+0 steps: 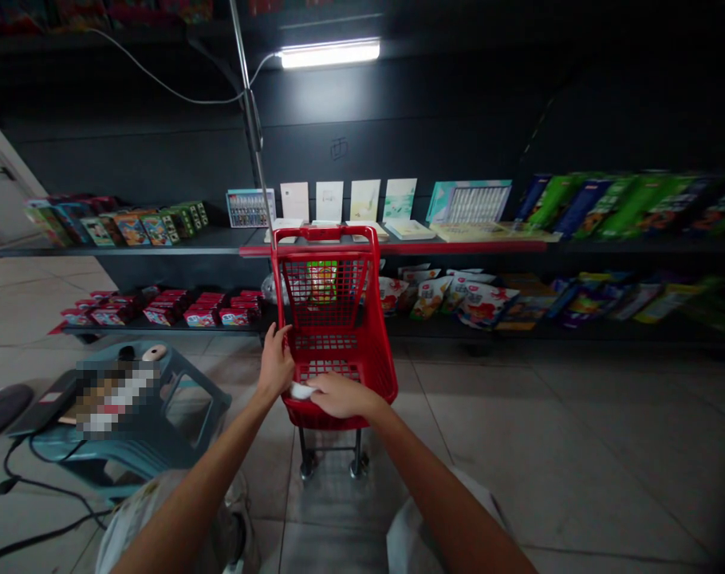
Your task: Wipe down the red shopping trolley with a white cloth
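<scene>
Two hands at a small red shopping cart (332, 319) before store shelves (128, 249).
The left hand (275, 363) has its fingers (279, 335) curled round the cart's side rim. The right hand (344, 396) lies across the cart's near end, its fingers (319, 385) pressed together over a white item (300, 391); whether they pinch it, I cannot tell. Through the red mesh shows a green-and-orange packet (322, 281); whether it sits inside the cart or behind it, I cannot tell.

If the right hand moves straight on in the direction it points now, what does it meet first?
The right hand would first meet the small white item at its fingertips, probably already touching it, though depth is unclear here.
</scene>
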The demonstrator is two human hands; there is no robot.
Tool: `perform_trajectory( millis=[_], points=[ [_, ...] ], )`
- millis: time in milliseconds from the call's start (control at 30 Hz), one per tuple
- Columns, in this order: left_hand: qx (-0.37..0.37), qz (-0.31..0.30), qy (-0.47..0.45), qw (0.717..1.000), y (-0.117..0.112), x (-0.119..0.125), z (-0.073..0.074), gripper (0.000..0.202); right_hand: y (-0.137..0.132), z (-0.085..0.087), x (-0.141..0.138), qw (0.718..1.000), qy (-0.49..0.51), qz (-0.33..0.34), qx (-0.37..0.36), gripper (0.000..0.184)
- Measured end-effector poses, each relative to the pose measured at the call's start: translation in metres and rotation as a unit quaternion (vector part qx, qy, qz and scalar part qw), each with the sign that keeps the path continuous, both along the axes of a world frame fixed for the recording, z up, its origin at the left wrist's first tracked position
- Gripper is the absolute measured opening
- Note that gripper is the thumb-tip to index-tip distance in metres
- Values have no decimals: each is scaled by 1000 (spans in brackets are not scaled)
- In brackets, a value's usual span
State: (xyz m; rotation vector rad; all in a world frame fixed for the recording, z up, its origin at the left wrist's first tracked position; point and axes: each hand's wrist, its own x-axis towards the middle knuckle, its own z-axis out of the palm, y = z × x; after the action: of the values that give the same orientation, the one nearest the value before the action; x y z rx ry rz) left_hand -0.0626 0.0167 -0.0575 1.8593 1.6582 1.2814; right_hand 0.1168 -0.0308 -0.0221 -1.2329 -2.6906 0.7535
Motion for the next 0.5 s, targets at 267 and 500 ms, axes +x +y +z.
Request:
perform_trajectory(
  millis=[267, 500],
  points=[
    [-22, -76, -8, 997, -7, -14, 11, 51, 1, 9, 49, 997, -65, -1, 39, 27],
    [-46, -88, 16, 995, -13, -24, 18, 51, -10, 8, 54, 996, -56, -29, 56, 28]
  ],
)
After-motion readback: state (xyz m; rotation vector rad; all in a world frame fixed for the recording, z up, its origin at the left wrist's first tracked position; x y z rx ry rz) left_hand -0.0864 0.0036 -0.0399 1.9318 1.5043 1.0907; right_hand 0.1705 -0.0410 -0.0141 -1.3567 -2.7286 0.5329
